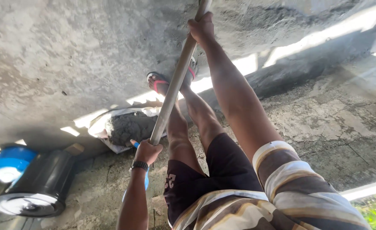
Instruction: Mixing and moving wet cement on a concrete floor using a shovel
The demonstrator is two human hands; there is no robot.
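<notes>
Both hands grip a long metal pole [174,85]: the left hand [147,151] low, the right hand [201,26] high. Bare pole between the grips offers open passage. Just beside the lower grip sits a mortar heap [128,127]; a black bucket [39,187] stands well clear.

Harsh sunlight streaks, deep shade, wide-angle warp, blown-out highlights at right edge.

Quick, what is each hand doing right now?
Left hand: closed around the lower part of the long metal pole.
Right hand: closed around the same pole, higher up.
</notes>
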